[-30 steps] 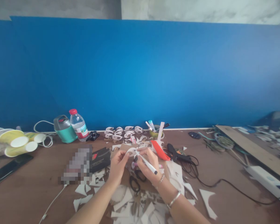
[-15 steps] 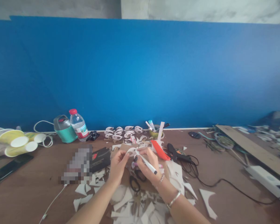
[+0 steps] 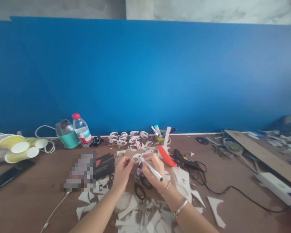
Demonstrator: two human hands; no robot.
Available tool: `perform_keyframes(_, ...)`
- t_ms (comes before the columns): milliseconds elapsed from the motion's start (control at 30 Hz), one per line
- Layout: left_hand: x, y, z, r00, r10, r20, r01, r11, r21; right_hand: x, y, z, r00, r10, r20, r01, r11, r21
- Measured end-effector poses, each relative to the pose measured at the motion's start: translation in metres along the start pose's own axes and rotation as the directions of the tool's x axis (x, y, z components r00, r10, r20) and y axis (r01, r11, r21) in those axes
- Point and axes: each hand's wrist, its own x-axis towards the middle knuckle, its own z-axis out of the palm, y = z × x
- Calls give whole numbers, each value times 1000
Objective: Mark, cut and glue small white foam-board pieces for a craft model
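Hands: While the left hand (image 3: pixel 122 170) pinches a white curved piece (image 3: pixel 135 158) between thumb and bent fingers, the right hand (image 3: pixel 155 166) curls closely about a white pen (image 3: pixel 155 172).
White curved piece: raised between both hands, just below the centre of the frame.
White pen: slanted, its black end towards the lower right, its other end at the curved piece; whether the tip touches cannot be told.
Scissors (image 3: pixel 140 192): black-handled, lower centre, below the hands.
Paper scraps (image 3: pixel 133 223): white, irregular, heaped at the bottom centre of the frame.
Cut shapes (image 3: pixel 122 142): white with dark markings, grouped above the hands.
Pen pot (image 3: pixel 159 140): right of the cut shapes, pens leaning in it.
Orange-red piece (image 3: pixel 167 157): right of the right hand, near a black glue gun (image 3: pixel 186 162).
Bottle (image 3: pixel 81 131): red-capped, left of centre, beside a teal container (image 3: pixel 70 139).
Paper cups (image 3: pixel 20 147): lying sideways at the left edge.
Surface (image 3: pixel 50 173): brown, spanning the lower frame, before a blue partition (image 3: pixel 145 74).
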Motion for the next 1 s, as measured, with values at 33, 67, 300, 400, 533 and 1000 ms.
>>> perform_keyframes(33, 0, 0, 0, 1000, -1, 1, 1, 1000, 0, 0, 0, 0, 1000, -5, -1, 5, 1000, 2)
perform_keyframes(67, 0, 0, 0, 1000, -2, 2, 2, 1000, 1, 0, 1, 0, 1000, -8, -2, 8, 1000, 4)
perform_keyframes(300, 1, -1, 0, 1000, -10, 0, 10, 1000, -6, -1, -1, -2, 1000, 0, 9, 0, 999, 38)
perform_keyframes(400, 1, -2, 0, 1000, -11, 0, 11, 1000, -12, -2, 1, -2, 1000, 14, 14, -15, 998, 62)
perform_keyframes(533, 2, -2, 0, 1000, -7, 6, 7, 1000, -29, -3, 3, -1, 999, 29, 16, -30, 997, 72)
perform_keyframes(1000, 0, -2, 1, 1000, -14, 5, 15, 999, -38, -3, 1, 0, 1000, 19, 2, -19, 1000, 21)
